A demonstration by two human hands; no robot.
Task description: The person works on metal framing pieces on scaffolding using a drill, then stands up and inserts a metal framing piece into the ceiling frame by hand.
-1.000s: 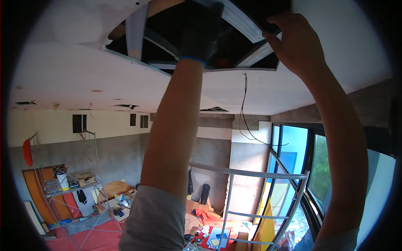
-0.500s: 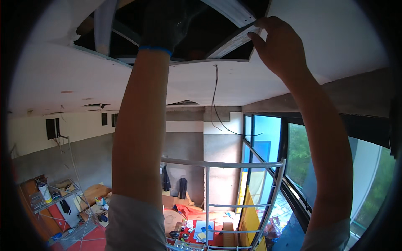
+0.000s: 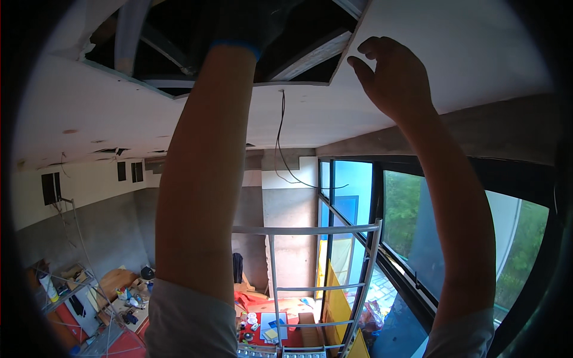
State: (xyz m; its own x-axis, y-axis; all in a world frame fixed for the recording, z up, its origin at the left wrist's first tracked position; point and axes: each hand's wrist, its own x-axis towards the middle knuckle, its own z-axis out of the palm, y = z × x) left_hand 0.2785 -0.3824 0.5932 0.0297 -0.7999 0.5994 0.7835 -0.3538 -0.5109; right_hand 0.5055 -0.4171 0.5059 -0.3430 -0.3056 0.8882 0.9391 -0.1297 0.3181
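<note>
My left hand [image 3: 248, 24], in a dark glove with a blue cuff, reaches up into a hole cut in the white ceiling panel [image 3: 453, 53]. Its fingers are lost in the dark, so I cannot make out what they touch. Bare and raised, my right hand [image 3: 397, 77] is just right of the hole's edge, thumb apart from the curved fingers, nothing in it. Metal ceiling channels [image 3: 316, 56] cross the opening, one at the right and another pale one [image 3: 128, 39] at the left. A thin dark cable [image 3: 278, 134] hangs from the ceiling near the hole's near edge.
Ahead and below stands a metal scaffold frame [image 3: 310, 230]. Dark-framed windows [image 3: 403, 206] run along the right. A second scaffold [image 3: 68, 292] with things on it stands at the lower left. Tools and papers lie on a red surface [image 3: 292, 337] far below.
My right hand has let go of the metal channel at the hole's edge and is now apart from it. The view has shifted, moving the ceiling hole leftward; my left hand stays inside it.
</note>
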